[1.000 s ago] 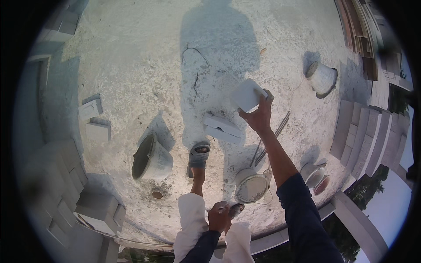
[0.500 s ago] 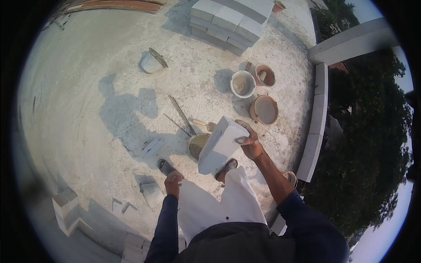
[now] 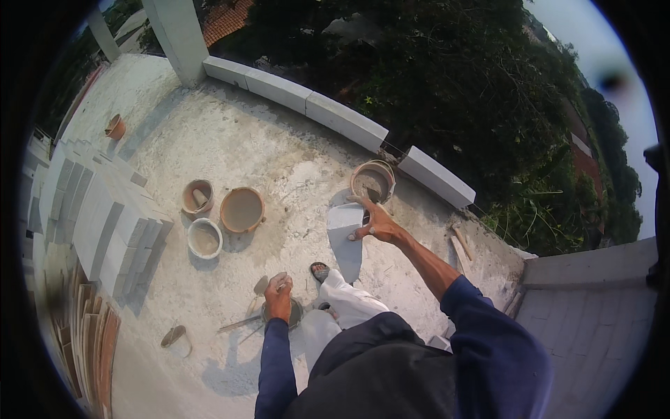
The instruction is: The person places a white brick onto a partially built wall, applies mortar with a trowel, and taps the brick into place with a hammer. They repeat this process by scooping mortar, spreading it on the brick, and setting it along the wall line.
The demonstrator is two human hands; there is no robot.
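White block point(image 3: 344, 241) gripped by one end, buckets standing around the feet

In the head view, the right hand point(image 3: 379, 225) is grasping the block near its upper end, thumb and fingers spreading apart across its width. That wide grip is probably letting one hand carry the weight while the block's long body is pointing down toward the sandalled foot point(image 3: 319, 272); whether its lower end is touching the floor, I cannot tell. The left hand point(image 3: 280, 299) is curling its fingers inward, with nothing showing inside them, above a dark bucket point(image 3: 297, 313) and just beside a trowel point(image 3: 261, 285).

A mortar bucket point(image 3: 354, 180) is standing just beyond the right hand, near the low row of blocks point(image 3: 278, 89) and the separate block point(image 3: 438, 177) past its gap; it is likely sitting there to be within reach of that edge. Farther left, a brown bucket point(image 3: 242, 230), a white bucket point(image 3: 220, 241) and a reddish bucket point(image 3: 186, 202) are clustering near the block stack point(image 3: 112, 216), perhaps for keeping materials together. No brand, label or readable writing is showing anywhere.
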